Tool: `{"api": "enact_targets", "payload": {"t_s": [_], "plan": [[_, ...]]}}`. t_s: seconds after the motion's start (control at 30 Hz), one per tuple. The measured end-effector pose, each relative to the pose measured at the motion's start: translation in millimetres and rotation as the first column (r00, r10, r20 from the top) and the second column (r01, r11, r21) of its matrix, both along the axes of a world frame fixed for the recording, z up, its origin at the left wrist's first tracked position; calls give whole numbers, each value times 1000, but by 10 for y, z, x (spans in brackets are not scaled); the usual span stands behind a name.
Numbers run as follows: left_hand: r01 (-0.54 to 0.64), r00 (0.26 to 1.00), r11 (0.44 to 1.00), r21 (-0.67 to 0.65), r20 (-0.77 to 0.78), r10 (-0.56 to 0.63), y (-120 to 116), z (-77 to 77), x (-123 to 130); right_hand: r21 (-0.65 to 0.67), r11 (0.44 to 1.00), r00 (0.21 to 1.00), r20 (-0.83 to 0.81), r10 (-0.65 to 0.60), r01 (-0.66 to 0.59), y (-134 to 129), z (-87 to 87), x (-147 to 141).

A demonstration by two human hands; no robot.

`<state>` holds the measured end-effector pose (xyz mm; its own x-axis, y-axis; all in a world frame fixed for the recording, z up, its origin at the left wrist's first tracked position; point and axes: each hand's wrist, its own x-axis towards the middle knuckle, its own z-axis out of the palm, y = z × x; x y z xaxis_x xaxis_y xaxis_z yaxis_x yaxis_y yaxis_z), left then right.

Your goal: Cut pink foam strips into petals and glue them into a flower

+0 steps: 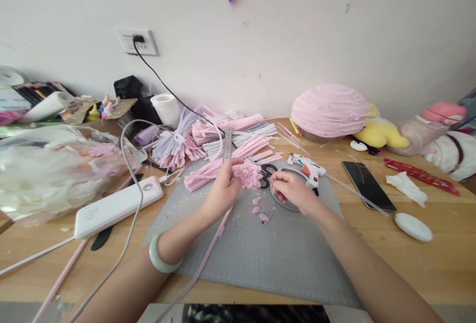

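The left hand (222,190), its forearm reaching up from lower left, pinches a pale-pink ruffled flower (248,175) above the grey gridded cutting mat (275,253); the right hand (292,191) hovers beside it, fingers curled, contents unclear. A translucent plastic bag (59,174) at left holds pale, indistinct pieces. The fingers partly hide black-handled scissors (268,170).

Single head cam, worn, looking forward and down: desk (446,263) below, wall (186,6) behind, hands (256,189) mid-frame.
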<state>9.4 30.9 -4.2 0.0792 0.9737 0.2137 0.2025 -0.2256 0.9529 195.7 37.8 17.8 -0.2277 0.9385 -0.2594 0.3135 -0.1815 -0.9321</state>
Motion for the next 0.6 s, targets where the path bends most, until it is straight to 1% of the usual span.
{"api": "enact_targets", "payload": {"t_s": [0.03,0.1,0.17,0.2,0.3,0.37,0.5,0.6], "plan": [[0,999,999,-46,39,2,-3,15,8,-79,997,994,-106,11,-19,0,-2,2],[4,993,987,-162,113,14,-13,59,35,-196,979,949,-315,-10,-54,-1,-1,3],[14,975,961,-276,219,49,-24,103,69,-267,960,887,-458,-54,-79,0,7,3],[20,956,948,-319,283,76,-26,120,84,-299,951,864,-496,-83,-80,3,12,2],[39,875,921,-387,459,155,-19,146,113,-360,932,831,-528,-173,-34,18,22,-1],[53,834,914,-403,521,181,-8,148,118,-364,931,816,-544,-197,-19,29,22,-3],[67,803,916,-396,566,186,6,145,115,-326,945,800,-576,-170,-35,39,17,4],[68,791,920,-387,583,187,-2,158,114,-267,963,803,-581,-133,-34,37,15,14]]}}
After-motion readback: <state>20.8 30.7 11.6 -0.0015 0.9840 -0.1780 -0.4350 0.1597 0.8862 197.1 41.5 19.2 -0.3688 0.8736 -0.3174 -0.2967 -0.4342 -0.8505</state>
